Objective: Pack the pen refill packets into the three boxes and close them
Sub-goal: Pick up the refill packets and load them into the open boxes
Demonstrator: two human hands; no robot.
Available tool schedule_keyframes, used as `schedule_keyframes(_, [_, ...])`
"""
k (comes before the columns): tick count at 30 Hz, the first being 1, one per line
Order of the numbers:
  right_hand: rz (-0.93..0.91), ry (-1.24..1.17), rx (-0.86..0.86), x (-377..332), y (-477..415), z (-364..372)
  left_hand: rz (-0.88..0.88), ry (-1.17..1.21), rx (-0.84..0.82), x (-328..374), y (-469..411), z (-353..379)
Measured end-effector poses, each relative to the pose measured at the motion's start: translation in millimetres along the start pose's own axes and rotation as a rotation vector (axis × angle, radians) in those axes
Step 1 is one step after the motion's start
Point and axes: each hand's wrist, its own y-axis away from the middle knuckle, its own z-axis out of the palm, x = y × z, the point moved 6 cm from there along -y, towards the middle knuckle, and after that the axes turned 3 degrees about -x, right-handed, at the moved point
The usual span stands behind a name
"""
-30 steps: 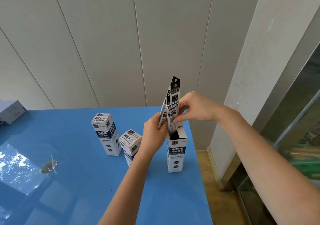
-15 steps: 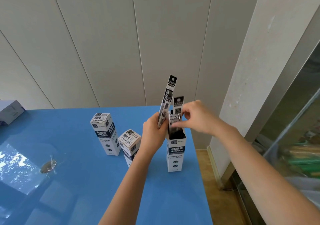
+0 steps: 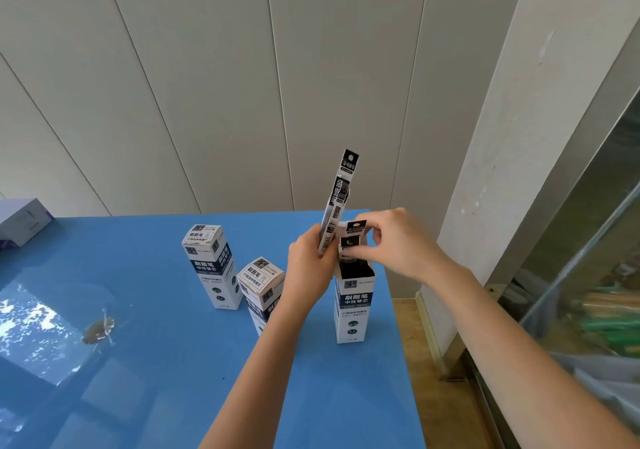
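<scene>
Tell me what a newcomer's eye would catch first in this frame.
Two hands meet over the open box near the right edge of the blue table. The left hand grips raised packets that stick up tilted, and the right hand pinches a lower packet standing in the box's mouth. To their left stand two closed ones, the far box and the near box.

A glossy blue table (image 3: pixel 156 379) is seen from above, with bright patches of light mirrored on its left part. A pale grey box (image 3: pixel 22 220) is set at its far left edge. Behind it, a wall of cream vertical panels (image 3: pixel 242 85) is shown. At the right, a white pillar (image 3: pixel 519 137), a glass pane (image 3: pixel 588 275) and a wooden floor (image 3: pixel 412 327) are seen.
</scene>
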Motion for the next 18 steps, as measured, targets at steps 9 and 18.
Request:
schedule_keyframes(9, [-0.011, 0.372, -0.141, -5.3, -6.5, 12.8, 0.012, -0.046, 0.04, 0.4, 1.2, -2.8])
schedule_keyframes(18, [-0.027, 0.481, -0.163, -11.0, -7.0, 22.3, 0.006, -0.061, 0.052, 1.7, 1.8, -3.7])
